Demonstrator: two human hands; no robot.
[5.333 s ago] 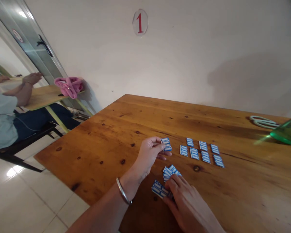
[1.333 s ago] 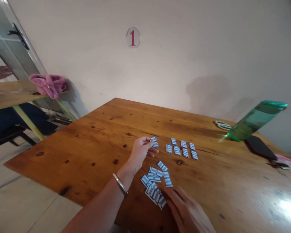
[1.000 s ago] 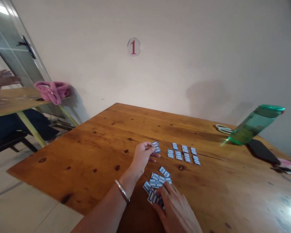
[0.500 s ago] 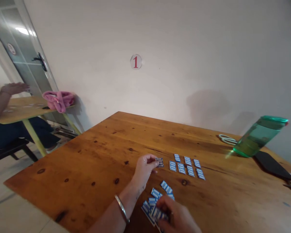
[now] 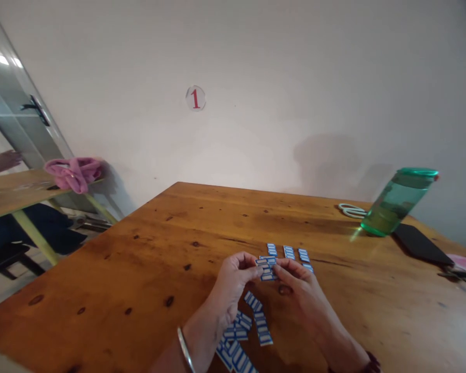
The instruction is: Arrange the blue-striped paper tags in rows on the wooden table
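Observation:
My left hand [image 5: 233,285] pinches small blue-and-white cards [image 5: 266,270] between thumb and fingers, above the table. My right hand [image 5: 305,285] pinches the same cards from the right side; whether each hand has its own card I cannot tell. Just behind my hands lie more such cards in rows [image 5: 289,252], partly hidden by my fingers. Nearer to me, a loose spread of overlapping blue-and-white cards [image 5: 262,329] lies below and between my forearms. My left forearm hides some of that spread.
The wooden table [image 5: 140,280] meets a white wall. On the right stand a green bottle [image 5: 398,202], a white cable [image 5: 351,210] and a flat black object [image 5: 421,244]. At far left, another person's hand [image 5: 2,160] is above a second table with a pink fluffy item [image 5: 73,173].
My right hand has left the loose spread and moved up to meet my left hand at the rows, holding cards there. The camera view has turned slightly to the right.

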